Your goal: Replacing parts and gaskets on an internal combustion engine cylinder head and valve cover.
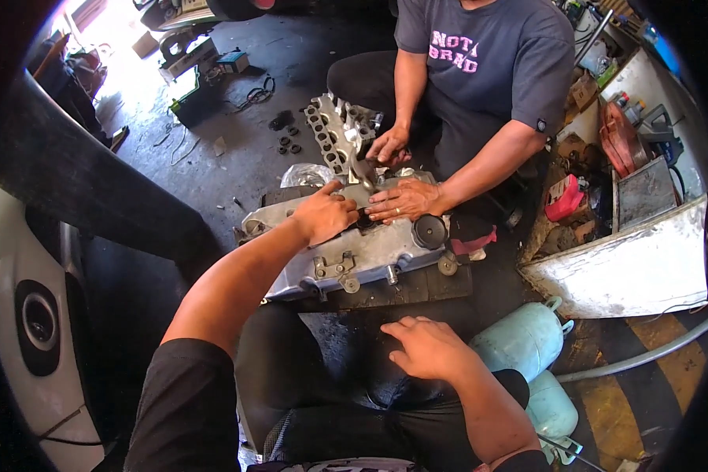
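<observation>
Left hand (325,214) pressed open on a silver valve cover (354,250), fingertips hidden behind a co-worker's hand (405,200); right hand (426,346) rested open on thigh.

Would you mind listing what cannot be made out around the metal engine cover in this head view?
- Top of the metal engine cover: what the left hand presses on is hidden beneath its fingers.
- The co-worker's hand grips a dark tool; its tip is hidden behind the other hands.
- The small dark rings on the floor are too small to identify.
- What the right hand rests on is dark and unclear.
</observation>
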Tool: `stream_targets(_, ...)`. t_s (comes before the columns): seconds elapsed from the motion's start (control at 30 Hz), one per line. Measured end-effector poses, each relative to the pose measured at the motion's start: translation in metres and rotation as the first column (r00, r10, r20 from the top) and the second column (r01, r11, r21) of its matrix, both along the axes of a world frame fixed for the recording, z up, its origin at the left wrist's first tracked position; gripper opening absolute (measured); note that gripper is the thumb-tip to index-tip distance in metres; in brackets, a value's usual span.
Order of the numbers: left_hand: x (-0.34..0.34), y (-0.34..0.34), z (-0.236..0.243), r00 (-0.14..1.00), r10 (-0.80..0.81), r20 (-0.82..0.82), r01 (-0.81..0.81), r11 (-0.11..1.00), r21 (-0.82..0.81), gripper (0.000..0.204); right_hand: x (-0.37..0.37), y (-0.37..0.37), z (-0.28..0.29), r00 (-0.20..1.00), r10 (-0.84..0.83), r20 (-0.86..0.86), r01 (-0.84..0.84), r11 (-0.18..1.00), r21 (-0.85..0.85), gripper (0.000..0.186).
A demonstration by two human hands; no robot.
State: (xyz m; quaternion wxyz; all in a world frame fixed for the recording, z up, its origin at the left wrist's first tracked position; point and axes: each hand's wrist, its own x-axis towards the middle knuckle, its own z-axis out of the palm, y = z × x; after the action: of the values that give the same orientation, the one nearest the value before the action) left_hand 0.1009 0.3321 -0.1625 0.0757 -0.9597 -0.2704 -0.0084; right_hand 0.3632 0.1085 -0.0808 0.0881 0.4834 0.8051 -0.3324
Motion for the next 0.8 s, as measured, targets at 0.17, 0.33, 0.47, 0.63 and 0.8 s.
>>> stream_targets(0.17,0.000,0.002,-0.002,1.000,-0.011,-0.013,0.012,0.999,0.033,0.015,-0.001,0.000,-0.002,1.000,0.026,-0.009,-0.025,0.999,0.024,0.051)
stream_targets(0.33,-0.013,0.008,-0.007,0.935,0.257,0.244,-0.236,0.965,-0.112,0.016,0.000,0.002,-0.010,0.999,0.031,-0.010,-0.031,0.999,0.014,0.052)
stream_targets(0.47,-0.058,0.022,0.000,0.658,0.618,0.430,-0.577,0.781,-0.239,0.020,0.000,0.006,-0.007,0.999,0.017,0.027,-0.016,0.999,-0.045,0.054)
stream_targets(0.63,-0.168,0.020,0.009,0.404,0.880,0.249,-0.872,0.453,-0.184,0.025,0.003,0.009,-0.003,1.000,0.020,-0.006,-0.020,1.000,-0.005,0.052)
stream_targets(0.8,-0.225,-0.032,0.012,0.343,0.911,0.229,-0.923,0.372,-0.100,0.076,-0.001,0.019,-0.006,0.999,0.023,-0.046,-0.021,0.999,0.030,0.050)
